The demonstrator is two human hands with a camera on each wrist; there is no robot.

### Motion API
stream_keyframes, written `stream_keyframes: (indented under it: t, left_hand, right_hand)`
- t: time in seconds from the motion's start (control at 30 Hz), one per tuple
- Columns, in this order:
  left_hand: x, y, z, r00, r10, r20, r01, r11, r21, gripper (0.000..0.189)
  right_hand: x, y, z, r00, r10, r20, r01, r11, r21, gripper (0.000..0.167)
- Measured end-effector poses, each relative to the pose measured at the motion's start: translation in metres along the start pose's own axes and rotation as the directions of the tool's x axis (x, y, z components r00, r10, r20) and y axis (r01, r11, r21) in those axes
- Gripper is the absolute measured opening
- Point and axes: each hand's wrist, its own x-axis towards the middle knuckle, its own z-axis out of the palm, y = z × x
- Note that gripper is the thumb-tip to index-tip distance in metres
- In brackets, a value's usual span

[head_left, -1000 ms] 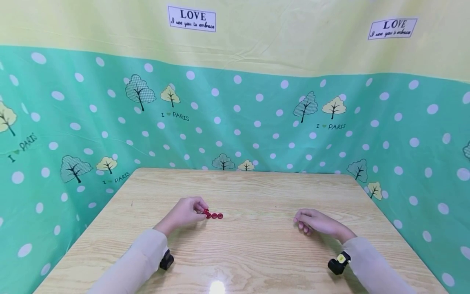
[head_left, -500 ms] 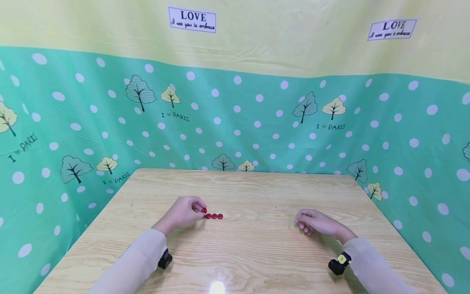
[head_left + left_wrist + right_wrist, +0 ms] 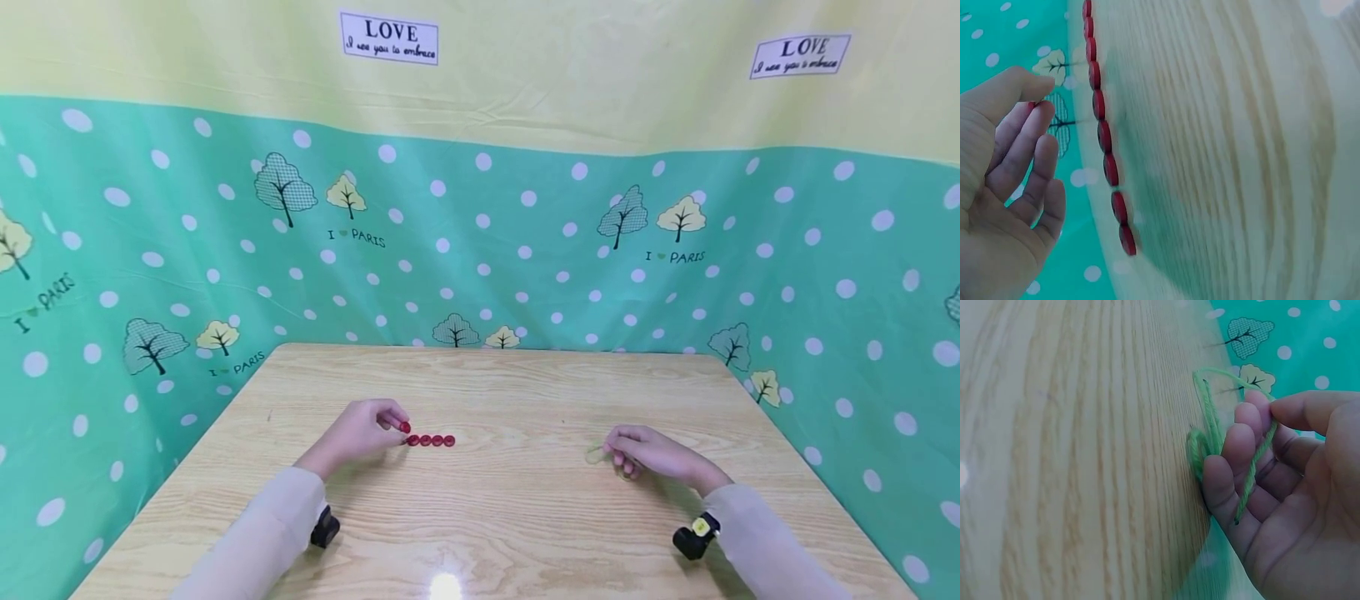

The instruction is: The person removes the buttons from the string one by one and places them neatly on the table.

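My left hand (image 3: 362,429) pinches a small red button-like disc (image 3: 405,427) between thumb and fingertips, just above the tabletop (image 3: 495,517). In the left wrist view only a bit of that held disc (image 3: 1030,106) shows. Beside the hand lies a straight row of red discs (image 3: 437,441); the left wrist view shows several discs (image 3: 1104,136) in the row, set edge to edge. My right hand (image 3: 651,452) pinches a green string (image 3: 1254,469) between thumb and index finger. One end hangs across the palm, and a loop (image 3: 1210,419) rises past the curled fingers.
Behind the table and at its sides hangs a green and yellow curtain (image 3: 525,250) with dots and trees. A black wrist camera (image 3: 325,528) sits under the left sleeve, another camera (image 3: 693,537) under the right.
My left hand has shifted left with a red disc in its fingertips, and more of the row shows beside it. The right hand has barely moved; a pale green loop now shows beside its fingers.
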Motion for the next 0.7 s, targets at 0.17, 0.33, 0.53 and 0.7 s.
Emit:
stream_keyframes:
  t: [0.17,0.33,0.53,0.7]
  left_hand:
    - [-0.003,-0.008,-0.011,1.000,-0.005,-0.027,0.005,1.000,0.016,0.019]
    - [-0.008,-0.019,-0.023,0.999,-0.008,-0.048,0.009,1.000,0.021,0.019]
    - [-0.015,-0.033,-0.036,0.996,-0.043,-0.079,0.046,0.998,0.036,0.018]
    - [-0.023,-0.046,-0.044,0.991,-0.095,-0.094,0.098,0.995,0.032,0.019]
  right_hand:
    - [-0.001,-0.002,-0.001,1.000,-0.010,0.000,0.010,1.000,0.006,0.036]
    - [-0.001,-0.002,0.000,1.000,-0.011,0.004,0.011,1.000,0.026,0.035]
    - [-0.001,-0.001,0.001,1.000,-0.016,0.006,0.016,0.999,0.037,0.034]
    - [0.000,-0.001,0.001,1.000,-0.005,0.000,0.005,1.000,0.023,0.034]
